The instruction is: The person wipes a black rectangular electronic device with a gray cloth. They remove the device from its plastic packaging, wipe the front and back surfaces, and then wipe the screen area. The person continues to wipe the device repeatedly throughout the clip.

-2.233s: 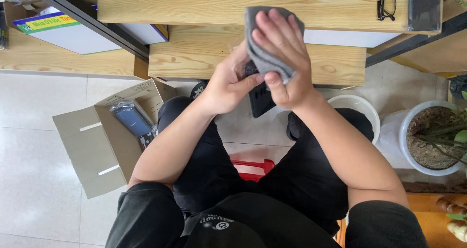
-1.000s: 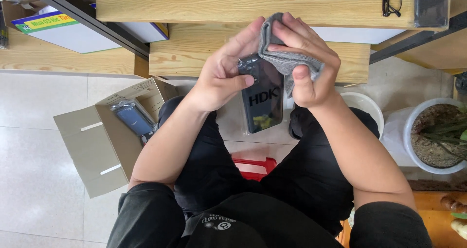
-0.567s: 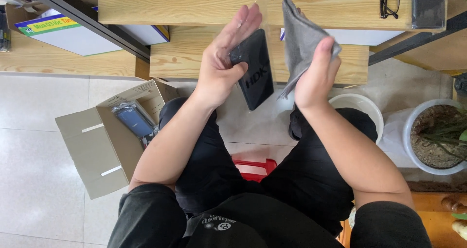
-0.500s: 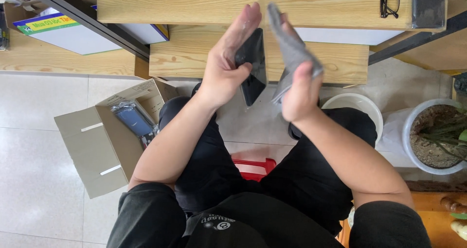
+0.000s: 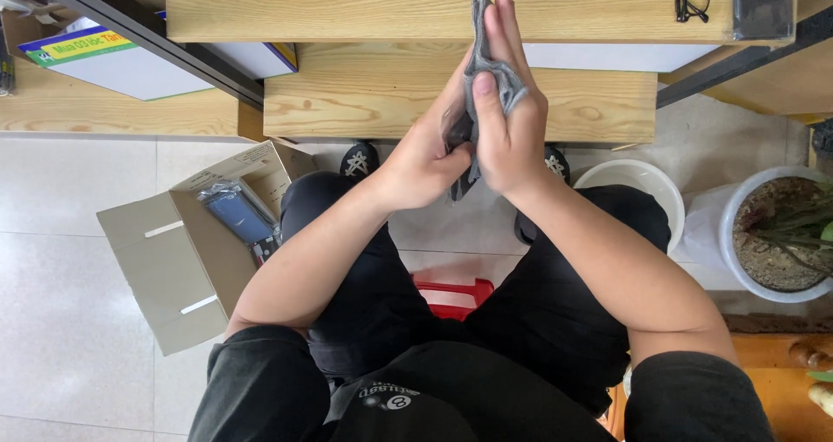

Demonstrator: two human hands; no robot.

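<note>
The wooden worktop [image 5: 373, 104] spans the top of the view, with an open cardboard box [image 5: 186, 260] on the floor to the person's left and a white planter [image 5: 764, 234] to the right. Above the lap, the left hand [image 5: 425, 156] and right hand [image 5: 508, 112] are pressed palm to palm, the grip flat, sandwiching a grey cloth [image 5: 486, 65] and a slim dark device [image 5: 460, 160]. The device is mostly hidden, only its lower edge showing; its long axis runs along the fingers, pointing away toward the worktop, both hands equally near.
</note>
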